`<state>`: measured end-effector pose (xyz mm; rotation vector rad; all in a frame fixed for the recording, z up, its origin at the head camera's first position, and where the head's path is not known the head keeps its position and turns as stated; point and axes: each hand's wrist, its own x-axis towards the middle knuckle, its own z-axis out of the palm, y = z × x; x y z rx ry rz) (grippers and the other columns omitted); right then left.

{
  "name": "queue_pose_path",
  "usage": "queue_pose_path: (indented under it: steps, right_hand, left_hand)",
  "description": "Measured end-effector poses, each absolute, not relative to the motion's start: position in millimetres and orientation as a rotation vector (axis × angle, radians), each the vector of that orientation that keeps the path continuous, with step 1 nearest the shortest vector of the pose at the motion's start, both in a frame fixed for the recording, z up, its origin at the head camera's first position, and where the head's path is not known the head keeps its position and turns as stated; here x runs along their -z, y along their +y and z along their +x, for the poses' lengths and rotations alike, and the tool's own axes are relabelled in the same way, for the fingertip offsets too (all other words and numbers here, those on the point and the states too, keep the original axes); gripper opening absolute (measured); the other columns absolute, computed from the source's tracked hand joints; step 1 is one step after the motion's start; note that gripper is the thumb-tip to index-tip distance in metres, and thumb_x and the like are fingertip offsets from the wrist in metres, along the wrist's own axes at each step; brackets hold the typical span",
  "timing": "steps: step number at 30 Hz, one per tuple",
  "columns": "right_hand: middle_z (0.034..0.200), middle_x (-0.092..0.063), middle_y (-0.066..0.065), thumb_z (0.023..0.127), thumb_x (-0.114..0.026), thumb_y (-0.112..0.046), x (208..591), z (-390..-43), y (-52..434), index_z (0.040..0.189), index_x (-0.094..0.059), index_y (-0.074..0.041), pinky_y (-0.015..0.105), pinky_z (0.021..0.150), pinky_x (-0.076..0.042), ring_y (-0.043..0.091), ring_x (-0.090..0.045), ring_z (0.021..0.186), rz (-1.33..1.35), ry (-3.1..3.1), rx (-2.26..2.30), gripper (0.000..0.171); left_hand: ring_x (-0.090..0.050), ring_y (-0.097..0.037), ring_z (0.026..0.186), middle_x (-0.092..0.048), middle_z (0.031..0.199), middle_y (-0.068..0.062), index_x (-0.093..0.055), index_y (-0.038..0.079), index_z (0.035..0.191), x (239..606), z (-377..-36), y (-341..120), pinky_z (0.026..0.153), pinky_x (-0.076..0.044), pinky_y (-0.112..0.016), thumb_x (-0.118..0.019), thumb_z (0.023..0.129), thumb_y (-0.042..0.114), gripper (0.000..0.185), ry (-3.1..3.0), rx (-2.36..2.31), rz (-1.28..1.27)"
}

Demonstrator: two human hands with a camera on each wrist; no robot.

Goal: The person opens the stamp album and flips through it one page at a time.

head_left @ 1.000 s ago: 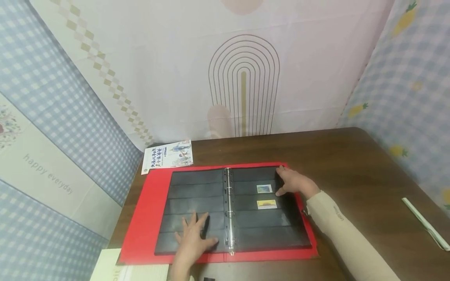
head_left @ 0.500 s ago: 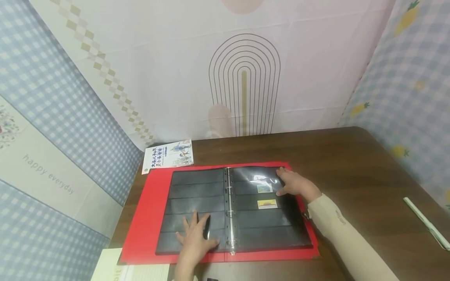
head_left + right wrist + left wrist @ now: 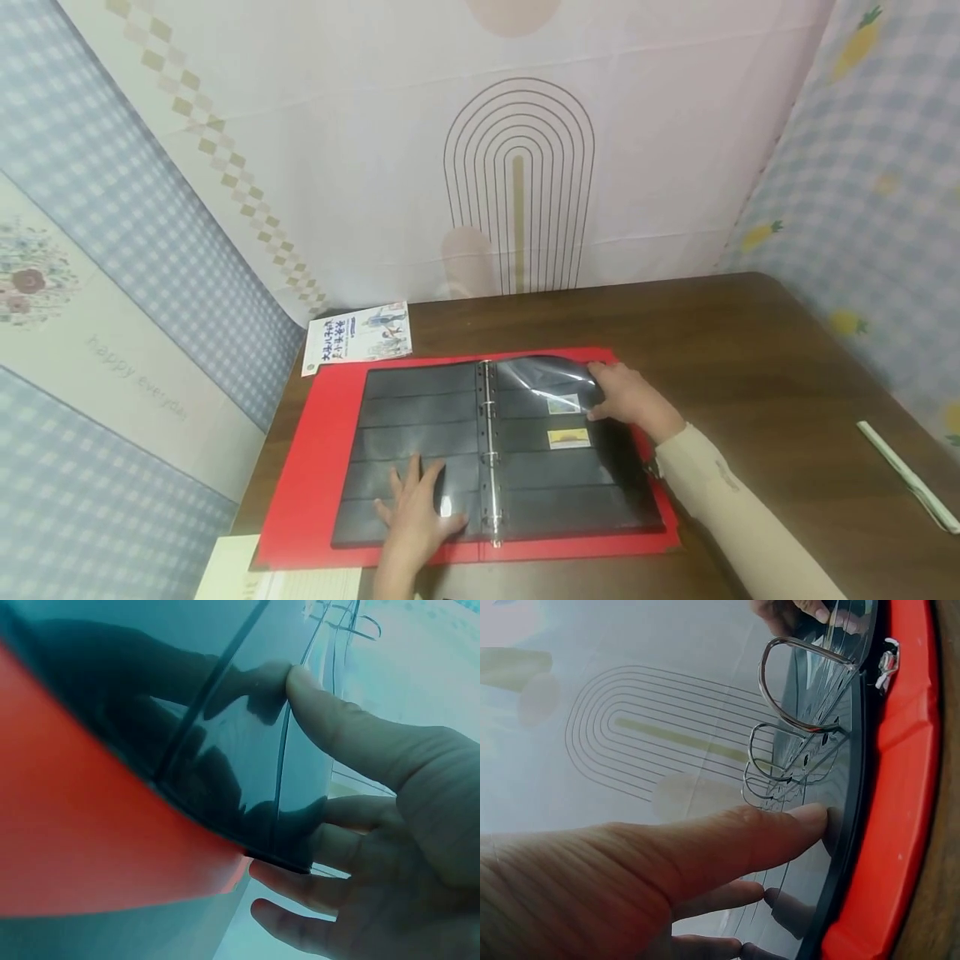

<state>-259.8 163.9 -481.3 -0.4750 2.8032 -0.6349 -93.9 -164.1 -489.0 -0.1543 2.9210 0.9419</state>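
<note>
A red binder (image 3: 315, 467) lies open on the brown table, holding black pocket pages on metal rings (image 3: 489, 450). Two small stamps (image 3: 564, 405) (image 3: 568, 437) sit in the right page's pockets. My left hand (image 3: 416, 508) presses flat on the lower left page, fingers spread; in the left wrist view the fingers (image 3: 727, 840) lie straight on the glossy sheet beside the rings (image 3: 802, 712). My right hand (image 3: 622, 398) pinches the outer edge of the right page (image 3: 555, 483): in the right wrist view the thumb (image 3: 330, 720) is on top and the fingers (image 3: 315, 889) are under the edge, above the red cover (image 3: 90, 847).
A printed booklet (image 3: 358, 331) lies behind the binder's left corner. A white pen-like stick (image 3: 907, 477) rests near the table's right edge. White paper (image 3: 240, 571) sits at the front left. Fabric backdrops close in the table on three sides.
The right page's upper outer corner has risen and curls with glare as my right hand lifts its edge. My left hand has stayed in place.
</note>
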Motion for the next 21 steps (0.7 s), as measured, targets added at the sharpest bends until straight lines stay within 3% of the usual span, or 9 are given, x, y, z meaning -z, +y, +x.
queue_pose_path:
  steps: [12,17,21]
  right_hand:
    - [0.128,-0.060,0.031,0.072,-0.090,-0.009,474,-258,164,0.144,-0.043,0.013,0.064,0.101,-0.043,0.054,-0.051,0.121,-0.571,2.877,0.682,0.088]
    - [0.124,-0.063,0.030,0.070,-0.091,-0.010,467,-256,164,0.148,-0.041,0.006,0.058,0.089,-0.052,0.042,-0.064,0.104,-0.528,2.854,0.717,0.094]
    - [0.128,-0.062,0.028,0.068,-0.092,-0.010,466,-260,168,0.152,-0.039,0.001,0.053,0.082,-0.053,0.034,-0.063,0.097,-0.510,2.832,0.769,0.100]
  left_hand:
    - [-0.015,-0.067,0.139,-0.033,0.155,-0.032,-0.059,0.006,0.137,492,-92,-164,0.096,-0.005,-0.089,-0.094,0.064,0.023,0.083,2.938,-0.946,-0.144]
    - [-0.013,-0.067,0.139,-0.033,0.155,-0.033,-0.059,0.006,0.137,492,-91,-164,0.096,-0.003,-0.089,-0.094,0.064,0.021,0.083,2.926,-0.970,-0.155]
    - [-0.012,-0.067,0.140,-0.032,0.155,-0.032,-0.058,0.006,0.137,492,-93,-163,0.096,-0.001,-0.088,-0.094,0.064,0.021,0.083,2.922,-0.988,-0.161]
